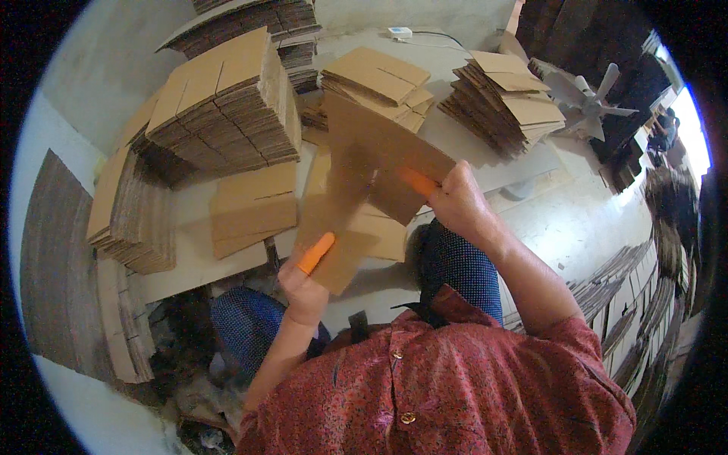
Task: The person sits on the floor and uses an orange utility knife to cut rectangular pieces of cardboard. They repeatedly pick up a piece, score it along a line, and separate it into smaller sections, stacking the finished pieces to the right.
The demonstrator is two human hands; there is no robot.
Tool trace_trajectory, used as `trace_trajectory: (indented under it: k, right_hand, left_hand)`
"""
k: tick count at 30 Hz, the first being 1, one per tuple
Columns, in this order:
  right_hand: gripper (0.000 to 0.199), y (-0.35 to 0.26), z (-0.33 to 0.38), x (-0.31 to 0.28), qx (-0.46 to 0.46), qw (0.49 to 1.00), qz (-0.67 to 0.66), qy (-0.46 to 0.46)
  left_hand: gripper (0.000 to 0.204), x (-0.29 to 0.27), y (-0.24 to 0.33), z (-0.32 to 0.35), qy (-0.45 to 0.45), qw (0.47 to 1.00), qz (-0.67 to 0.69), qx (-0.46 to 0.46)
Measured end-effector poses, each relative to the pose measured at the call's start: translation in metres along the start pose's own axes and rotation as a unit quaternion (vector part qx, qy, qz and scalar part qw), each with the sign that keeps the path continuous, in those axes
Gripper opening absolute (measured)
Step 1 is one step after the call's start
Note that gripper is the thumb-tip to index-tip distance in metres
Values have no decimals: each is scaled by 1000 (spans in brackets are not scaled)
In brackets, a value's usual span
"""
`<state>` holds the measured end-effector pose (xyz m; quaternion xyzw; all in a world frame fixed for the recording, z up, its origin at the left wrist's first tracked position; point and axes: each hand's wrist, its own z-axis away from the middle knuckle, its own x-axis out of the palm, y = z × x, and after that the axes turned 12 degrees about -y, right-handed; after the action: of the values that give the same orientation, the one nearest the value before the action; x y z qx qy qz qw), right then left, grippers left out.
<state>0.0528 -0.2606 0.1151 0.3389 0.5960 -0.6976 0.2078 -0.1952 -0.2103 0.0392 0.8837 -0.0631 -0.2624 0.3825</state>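
Observation:
My left hand (pixel 302 290), with an orange cover on a finger, grips the lower edge of a brown cardboard sheet (pixel 343 258). My right hand (pixel 459 199), also with an orange finger cover, is closed on the right edge of another cardboard panel (pixel 390 138). Both pieces are raised above the table, in front of my knees, and meet at an angle. Whether they are slotted together I cannot tell, since the middle is blurred. Flat cardboard pieces (pixel 385 236) lie partly hidden beneath them.
Slotted cardboard stands in tall stacks (pixel 227 106) at the left, with smaller piles behind (pixel 375 74) and at the back right (pixel 502 102). Loose sheets (pixel 254 205) lie on the white table (pixel 201 274). A fan (pixel 590 102) stands beyond; more cardboard (pixel 610 292) lies right.

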Motion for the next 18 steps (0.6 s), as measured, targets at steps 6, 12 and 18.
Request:
trace_trajectory:
  k: [6, 12, 18]
  right_hand:
    - [30, 15, 14, 29, -70, 994, -57, 53]
    - [18, 62, 29, 23, -117, 965, -193, 132]
    - [24, 58, 64, 2, -80, 927, -322, 176]
  left_hand:
    - [35, 9, 6, 6, -73, 993, 52, -83]
    - [49, -6, -15, 44, -28, 903, 329, -273]
    - [20, 52, -26, 39, -20, 681, 450, -577]
